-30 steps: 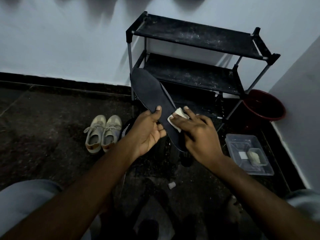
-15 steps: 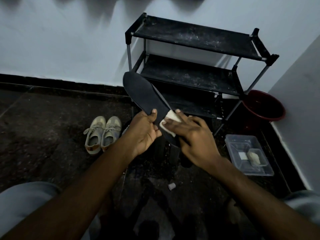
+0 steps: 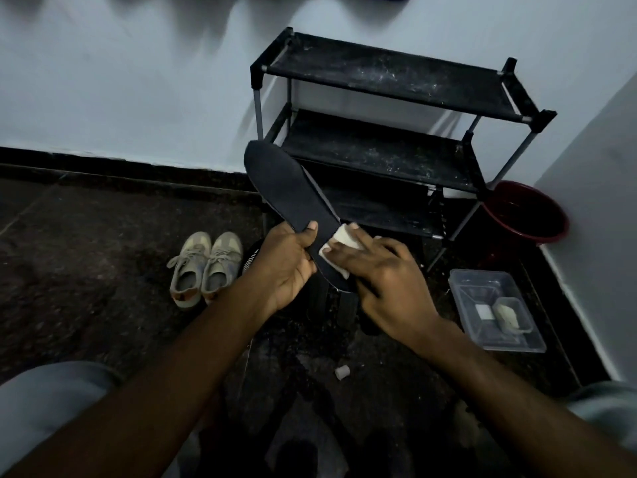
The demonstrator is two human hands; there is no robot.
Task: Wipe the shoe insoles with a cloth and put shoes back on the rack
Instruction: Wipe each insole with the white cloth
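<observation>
Dim corner, pale wall (image 3: 138, 81) over a dark speckled floor (image 3: 86, 270). Black three-tier shoe rack (image 3: 389, 74) against the wall, shelves dusty. Dark insole (image 3: 286, 188) held up in front of the rack, toe end tilted up and away, heel end toward the person. Left hand (image 3: 286, 267) grips its near edge, thumb on top, fingers curled underneath. Right hand (image 3: 389, 281) holds a white cloth (image 3: 339, 238) against the insole's heel half, fingers (image 3: 358, 236) lying over the cloth, the rest bent round below. Pair of beige shoes (image 3: 206, 267) side by side on the floor, left of the hands. Black shoe (image 3: 250, 260) partly hidden behind the left hand. Red basin (image 3: 527, 215) beside the rack's right leg. Clear plastic container (image 3: 482, 288) on the floor near it, contents unclear. Small white object (image 3: 342, 372) on the floor between the forearms.
</observation>
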